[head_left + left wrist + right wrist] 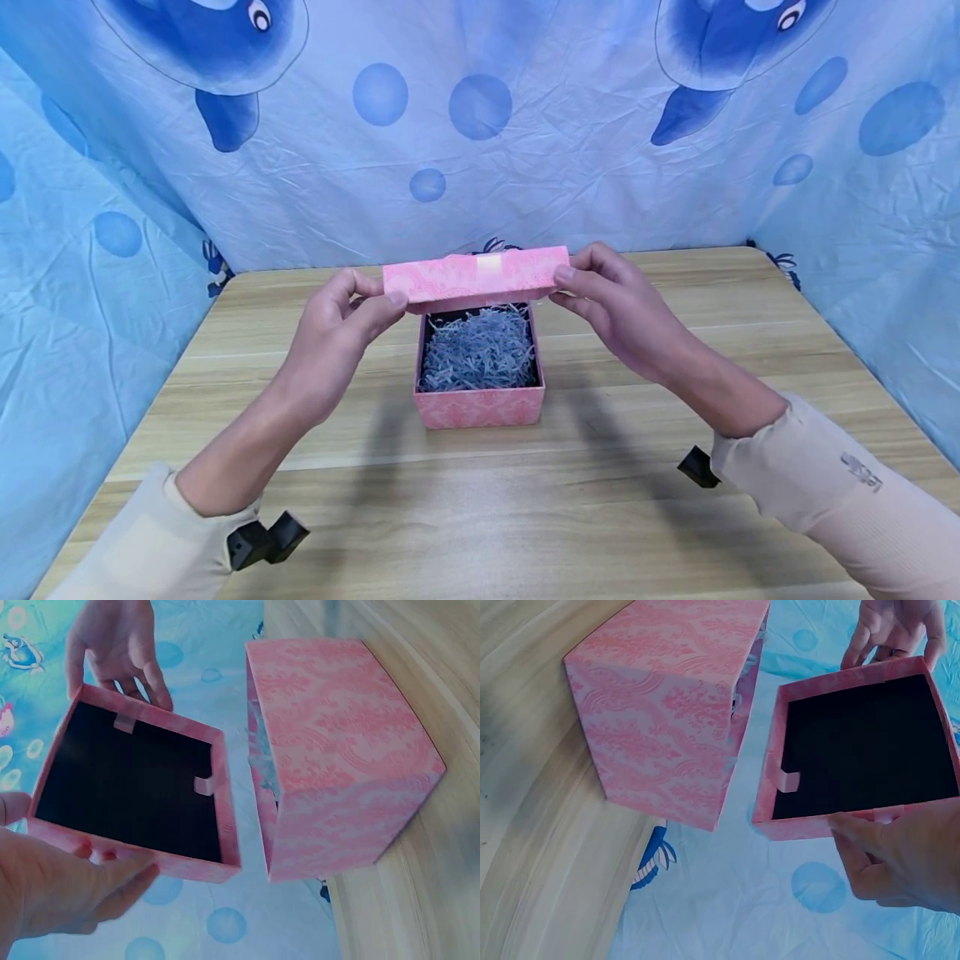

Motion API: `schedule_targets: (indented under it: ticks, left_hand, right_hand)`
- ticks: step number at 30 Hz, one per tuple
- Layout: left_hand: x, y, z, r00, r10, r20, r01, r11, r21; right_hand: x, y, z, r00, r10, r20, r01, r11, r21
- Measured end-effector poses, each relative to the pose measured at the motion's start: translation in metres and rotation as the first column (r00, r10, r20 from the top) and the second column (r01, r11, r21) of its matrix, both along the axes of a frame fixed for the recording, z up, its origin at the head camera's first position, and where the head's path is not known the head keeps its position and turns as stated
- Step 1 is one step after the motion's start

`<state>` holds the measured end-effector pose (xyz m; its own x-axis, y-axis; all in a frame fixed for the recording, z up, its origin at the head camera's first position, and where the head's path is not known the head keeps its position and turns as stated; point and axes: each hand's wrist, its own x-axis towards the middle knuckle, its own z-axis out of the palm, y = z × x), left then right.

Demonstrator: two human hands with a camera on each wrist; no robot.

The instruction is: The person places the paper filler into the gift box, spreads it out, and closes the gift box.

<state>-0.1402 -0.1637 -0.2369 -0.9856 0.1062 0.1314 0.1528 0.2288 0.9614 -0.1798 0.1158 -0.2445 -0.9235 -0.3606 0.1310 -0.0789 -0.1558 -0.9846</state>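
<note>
Both hands hold a pink patterned box lid [450, 279] by its opposite ends, raised over the far side of a matching pink box [480, 410]. My left hand [322, 350] grips the left end with the thumb on the front face. At the other end, my right hand [630, 312] pinches the lid between thumb and fingers. Black lining [127, 780] and small pink ribbon tabs [204, 786] show inside the lid in the left wrist view. Blue-grey shredded paper [480, 350] fills the box, which stands uncovered on the table; the lid overlaps its back edge in the head view.
The wood-grain table [465, 517] extends on both sides of the box. Behind it hangs a blue curtain [315, 192] printed with whales and bubbles, which also runs along the left and right sides. Black wrist mounts [266, 540] sit at the sleeves.
</note>
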Motion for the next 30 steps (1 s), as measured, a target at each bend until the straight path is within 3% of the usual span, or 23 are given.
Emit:
schedule_targets:
  ticks: [4,8,12,15,22,30]
  left_hand:
    - [-0.002,-0.008,-0.004,0.999,-0.032,-0.022,0.030,0.996,-0.083]
    - [-0.004,-0.014,-0.008,0.993,-0.118,-0.024,0.118,0.993,-0.024]
    - [-0.005,-0.020,-0.014,0.981,-0.185,-0.056,0.185,0.983,-0.008]
    - [-0.006,-0.022,-0.018,0.974,-0.214,-0.075,0.213,0.977,-0.018]
    - [-0.006,-0.023,-0.026,0.970,-0.217,-0.111,0.209,0.975,-0.076]
    - [-0.006,-0.019,-0.034,0.970,-0.202,-0.136,0.194,0.979,-0.067]
  right_hand:
    - [0.001,0.004,-0.003,0.999,0.019,-0.026,-0.019,1.000,0.017]
    - [0.001,0.008,-0.007,0.996,0.026,-0.087,-0.016,0.994,0.107]
    - [0.002,0.014,-0.011,0.987,0.036,-0.158,0.007,0.965,0.264]
    - [0.002,0.017,-0.013,0.982,0.058,-0.182,0.002,0.951,0.310]
    - [0.000,0.019,-0.022,0.962,0.084,-0.258,-0.005,0.957,0.291]
    - [-0.002,0.019,-0.032,0.933,0.131,-0.334,-0.035,0.960,0.279]
